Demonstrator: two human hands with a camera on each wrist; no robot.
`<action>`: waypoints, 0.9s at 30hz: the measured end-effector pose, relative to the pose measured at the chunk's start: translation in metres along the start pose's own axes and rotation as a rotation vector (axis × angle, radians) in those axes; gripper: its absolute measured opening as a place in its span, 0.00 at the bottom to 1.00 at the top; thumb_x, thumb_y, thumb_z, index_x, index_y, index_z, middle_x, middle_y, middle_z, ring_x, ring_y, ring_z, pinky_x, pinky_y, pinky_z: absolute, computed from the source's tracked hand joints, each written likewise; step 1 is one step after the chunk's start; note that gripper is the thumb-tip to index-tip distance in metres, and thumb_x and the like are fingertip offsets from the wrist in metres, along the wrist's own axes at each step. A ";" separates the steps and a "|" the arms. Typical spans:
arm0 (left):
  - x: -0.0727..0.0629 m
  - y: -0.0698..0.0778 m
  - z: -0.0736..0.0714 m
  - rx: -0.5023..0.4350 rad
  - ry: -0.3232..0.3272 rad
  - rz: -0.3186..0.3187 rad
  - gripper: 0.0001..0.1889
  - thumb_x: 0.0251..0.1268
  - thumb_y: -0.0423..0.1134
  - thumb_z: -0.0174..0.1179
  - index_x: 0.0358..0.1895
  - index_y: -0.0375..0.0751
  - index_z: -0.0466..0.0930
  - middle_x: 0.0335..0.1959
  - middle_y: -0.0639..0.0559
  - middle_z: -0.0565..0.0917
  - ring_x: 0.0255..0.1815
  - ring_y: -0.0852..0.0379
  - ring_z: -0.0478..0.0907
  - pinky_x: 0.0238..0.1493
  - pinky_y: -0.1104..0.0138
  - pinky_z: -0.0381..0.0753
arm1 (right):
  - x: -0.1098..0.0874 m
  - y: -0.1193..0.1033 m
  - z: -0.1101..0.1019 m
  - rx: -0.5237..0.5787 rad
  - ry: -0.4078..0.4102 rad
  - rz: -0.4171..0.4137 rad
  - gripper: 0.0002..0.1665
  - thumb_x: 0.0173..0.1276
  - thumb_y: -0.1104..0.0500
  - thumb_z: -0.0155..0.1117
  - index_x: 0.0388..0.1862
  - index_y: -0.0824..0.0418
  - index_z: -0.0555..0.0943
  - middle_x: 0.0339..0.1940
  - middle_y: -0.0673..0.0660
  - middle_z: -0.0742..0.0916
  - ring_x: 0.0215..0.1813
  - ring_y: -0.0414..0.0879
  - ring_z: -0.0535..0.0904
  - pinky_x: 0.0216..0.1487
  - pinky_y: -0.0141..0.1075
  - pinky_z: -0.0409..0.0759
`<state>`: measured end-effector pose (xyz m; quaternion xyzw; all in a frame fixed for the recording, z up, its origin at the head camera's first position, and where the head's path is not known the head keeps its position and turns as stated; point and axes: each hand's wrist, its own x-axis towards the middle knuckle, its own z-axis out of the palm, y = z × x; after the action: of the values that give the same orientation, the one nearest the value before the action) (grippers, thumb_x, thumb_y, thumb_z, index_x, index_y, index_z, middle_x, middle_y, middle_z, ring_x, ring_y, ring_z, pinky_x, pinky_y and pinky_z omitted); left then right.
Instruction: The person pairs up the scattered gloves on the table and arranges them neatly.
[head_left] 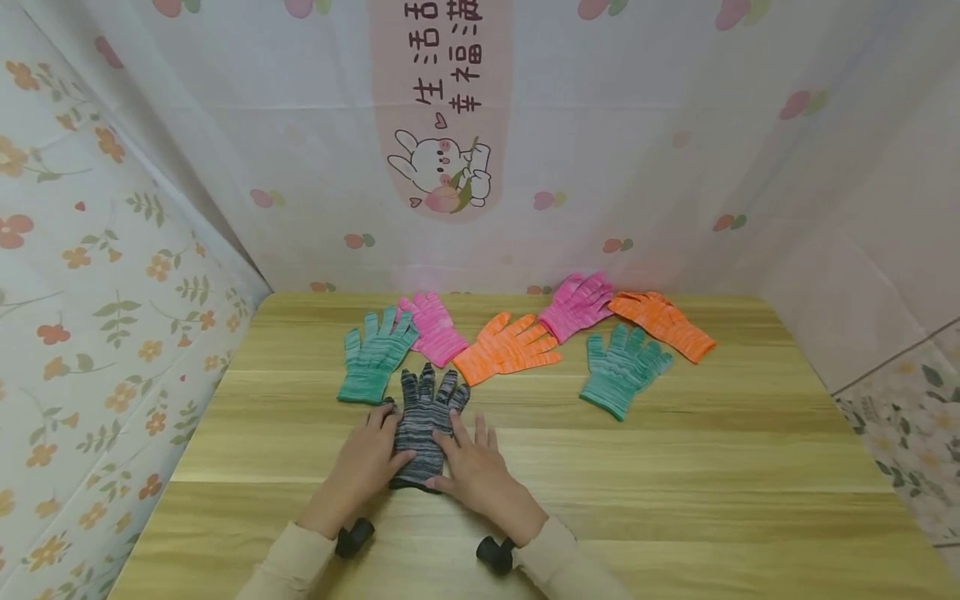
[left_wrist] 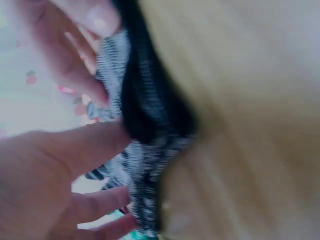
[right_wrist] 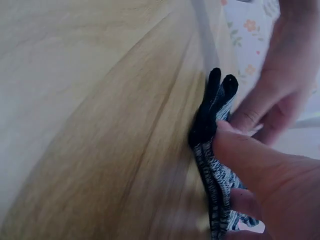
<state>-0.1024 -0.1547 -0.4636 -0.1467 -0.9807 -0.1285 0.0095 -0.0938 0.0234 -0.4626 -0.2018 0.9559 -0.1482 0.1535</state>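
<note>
A grey-and-black striped glove (head_left: 422,429) lies on the wooden desk (head_left: 750,467) between the person's two hands, its fingers pointing away toward the wall cloth (head_left: 637,150) and its black cuff (right_wrist: 202,125) toward the person. The left hand (head_left: 367,454) rests along the glove's left side, fingers extended and thumb laid over its edge near the cuff. The right hand (head_left: 476,468) lies at the other side, fingers loosely spread and fairly straight, with the thumb at the cuff's corner and the index finger on the knit; both hands touch the glove without visibly curling round it. In the right wrist view the cuff rises in folds beside the right thumb. Beyond, from left to right, are a teal glove (head_left: 371,362) overlapping a pink glove (head_left: 438,333), an orange glove (head_left: 502,350) just beside that pink one, a second pink glove (head_left: 577,307), a second teal glove (head_left: 622,371) lying nearer the person, and a second orange glove (head_left: 667,325) by the desk's far edge. Pale sleeves (head_left: 296,554) cover the forearms, and a black device (head_left: 355,537) sits at the left wrist
</note>
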 end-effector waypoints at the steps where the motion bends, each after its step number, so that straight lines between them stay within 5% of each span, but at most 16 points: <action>1: 0.003 0.001 -0.001 0.005 0.007 0.001 0.32 0.53 0.46 0.67 0.56 0.26 0.71 0.58 0.32 0.71 0.60 0.37 0.68 0.59 0.50 0.71 | 0.000 0.000 0.000 0.000 0.002 -0.007 0.40 0.60 0.37 0.60 0.68 0.53 0.67 0.74 0.61 0.59 0.72 0.70 0.49 0.67 0.61 0.56; 6: 0.021 0.009 -0.001 0.009 0.020 0.042 0.29 0.56 0.43 0.65 0.56 0.26 0.70 0.59 0.33 0.70 0.61 0.38 0.67 0.60 0.51 0.71 | 0.000 0.003 0.000 0.019 0.017 -0.035 0.40 0.59 0.38 0.61 0.68 0.54 0.67 0.74 0.63 0.59 0.71 0.73 0.49 0.65 0.63 0.58; 11: 0.035 0.016 0.008 0.020 -0.073 0.089 0.28 0.66 0.44 0.55 0.63 0.28 0.65 0.66 0.34 0.65 0.67 0.36 0.63 0.63 0.49 0.67 | 0.001 0.004 0.002 0.026 0.034 -0.056 0.41 0.59 0.38 0.61 0.68 0.54 0.66 0.73 0.63 0.61 0.70 0.74 0.51 0.64 0.65 0.59; 18: 0.038 0.019 0.015 0.077 -0.091 0.046 0.29 0.68 0.45 0.52 0.66 0.30 0.62 0.66 0.29 0.63 0.65 0.34 0.64 0.62 0.49 0.69 | 0.002 0.003 0.003 0.016 0.036 -0.046 0.42 0.58 0.38 0.62 0.68 0.53 0.66 0.73 0.63 0.62 0.70 0.74 0.52 0.63 0.65 0.60; 27: 0.041 0.014 0.015 0.149 -0.125 0.023 0.32 0.69 0.50 0.49 0.67 0.28 0.60 0.69 0.36 0.62 0.67 0.38 0.63 0.62 0.51 0.69 | -0.001 0.007 0.000 0.024 0.065 -0.084 0.41 0.59 0.38 0.61 0.68 0.54 0.66 0.73 0.62 0.62 0.69 0.75 0.54 0.63 0.64 0.61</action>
<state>-0.1375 -0.1258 -0.4724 -0.1647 -0.9845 -0.0459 -0.0391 -0.0950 0.0299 -0.4652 -0.2351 0.9492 -0.1725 0.1186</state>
